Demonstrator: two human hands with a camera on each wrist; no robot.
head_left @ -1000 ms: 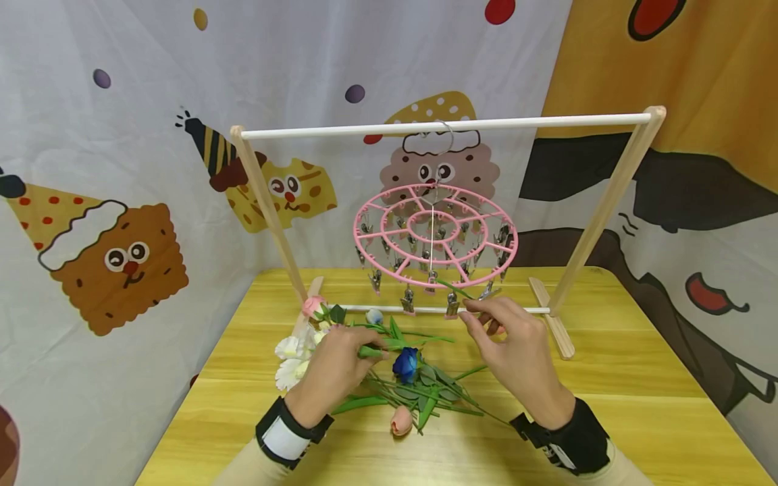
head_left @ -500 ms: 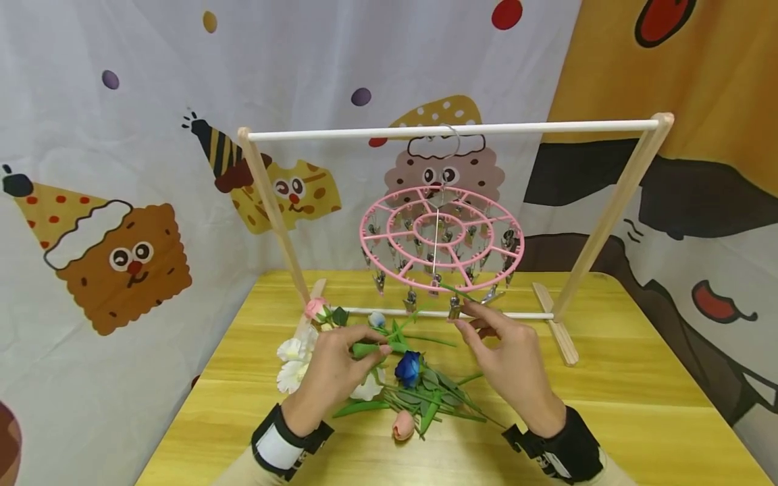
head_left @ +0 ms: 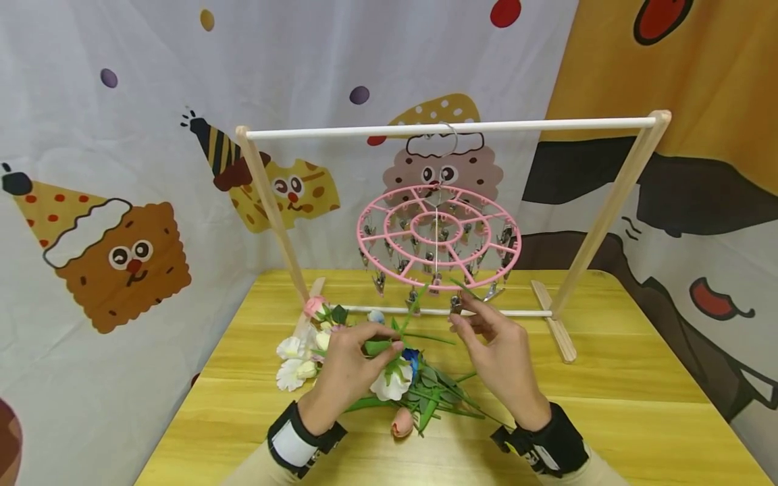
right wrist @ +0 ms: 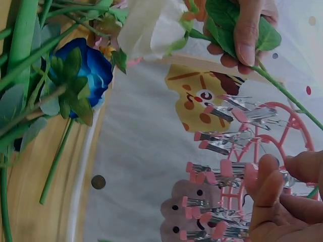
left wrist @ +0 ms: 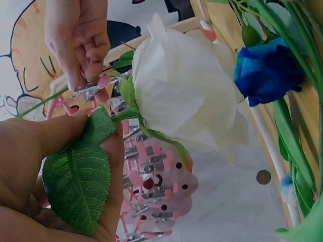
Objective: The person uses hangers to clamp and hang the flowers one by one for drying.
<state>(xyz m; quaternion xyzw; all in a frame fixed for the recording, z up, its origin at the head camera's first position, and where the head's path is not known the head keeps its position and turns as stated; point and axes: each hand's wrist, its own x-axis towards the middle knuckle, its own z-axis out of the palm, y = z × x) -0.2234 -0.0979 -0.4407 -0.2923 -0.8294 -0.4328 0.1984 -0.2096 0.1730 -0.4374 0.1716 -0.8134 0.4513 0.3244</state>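
Observation:
My left hand (head_left: 349, 364) pinches the green stem of a white rose (head_left: 392, 383), which hangs bloom down with its stem end pointing up. A serrated leaf (left wrist: 81, 186) lies against that hand's fingers. My right hand (head_left: 504, 358) pinches a metal clip (head_left: 455, 305) with pink tips at the front of a round pink clip hanger (head_left: 358, 236). Beside the right fingertips a thin green stem (head_left: 464, 290) sticks up; what it belongs to is hidden. In the right wrist view, the right fingers (right wrist: 267, 186) press the pink clip ends.
Below the hands lie a blue rose (head_left: 413, 361), a peach tulip (head_left: 402, 424) and tangled stems. White flowers (head_left: 292, 374) and a pink rose (head_left: 315, 307) lie at left. A wood-and-white stand (head_left: 598, 223) bears the hanger above the wooden table (head_left: 638, 418).
My left hand has moved right and lifted the white rose from among the flowers, its stem now upright near the hanger. My right hand stays at the clip.

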